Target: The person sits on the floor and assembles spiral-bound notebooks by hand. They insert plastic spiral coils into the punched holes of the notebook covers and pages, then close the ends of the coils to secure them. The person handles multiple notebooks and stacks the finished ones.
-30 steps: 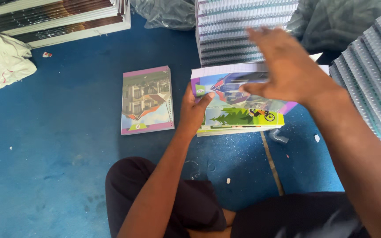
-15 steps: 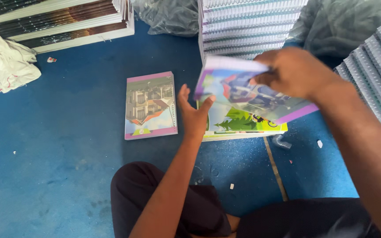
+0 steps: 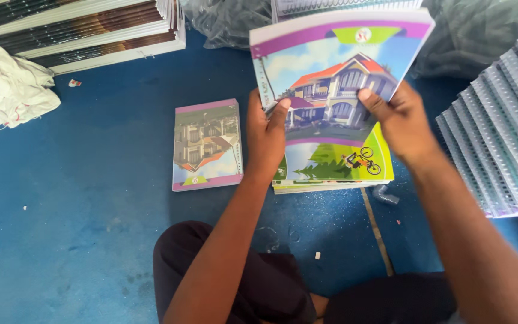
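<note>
A notebook with a house picture and purple bands is held up off the blue floor, tilted so its cover faces the person, likely so it can be looked over. The left hand is closed on its lower left edge, thumb on the cover and fingers behind; the right hand pinches the lower right part the same way, so both sides are supported.

Directly beneath lies a short stack of notebooks with a cyclist on the green top cover, squared up on the floor. Just to its left, apart from it, a single notebook lies flat.

Spiral-bound stacks crowd the right side, with more stacked books at the far left corner beside a pale cloth. Open floor lies to the near left.
</note>
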`<act>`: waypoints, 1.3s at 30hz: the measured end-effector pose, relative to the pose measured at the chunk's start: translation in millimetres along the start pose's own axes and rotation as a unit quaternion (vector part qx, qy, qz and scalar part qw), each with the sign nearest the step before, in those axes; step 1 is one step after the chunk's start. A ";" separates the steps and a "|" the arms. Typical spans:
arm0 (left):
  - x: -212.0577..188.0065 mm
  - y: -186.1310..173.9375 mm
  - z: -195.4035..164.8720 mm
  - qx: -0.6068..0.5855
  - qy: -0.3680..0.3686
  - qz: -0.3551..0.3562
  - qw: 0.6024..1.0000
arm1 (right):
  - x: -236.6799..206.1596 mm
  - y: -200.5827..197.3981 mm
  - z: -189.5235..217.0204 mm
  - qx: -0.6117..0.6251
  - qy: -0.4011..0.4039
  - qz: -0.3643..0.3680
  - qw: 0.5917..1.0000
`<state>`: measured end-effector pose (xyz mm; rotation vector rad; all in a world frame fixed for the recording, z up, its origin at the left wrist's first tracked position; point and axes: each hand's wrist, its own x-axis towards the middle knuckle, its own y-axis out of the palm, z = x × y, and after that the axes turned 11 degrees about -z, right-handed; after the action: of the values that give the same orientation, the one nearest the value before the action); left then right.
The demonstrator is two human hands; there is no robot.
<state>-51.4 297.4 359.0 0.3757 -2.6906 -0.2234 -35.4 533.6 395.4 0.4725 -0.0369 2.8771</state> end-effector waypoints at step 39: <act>-7.7 -10.0 18.0 0.056 -0.049 -0.013 0.997 | -20.3 29.4 -42.8 0.013 0.011 -0.040 0.999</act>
<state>-49.9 292.0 337.8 0.4454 -2.8050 -0.1006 -36.7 503.2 348.7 0.4365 0.0216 2.8080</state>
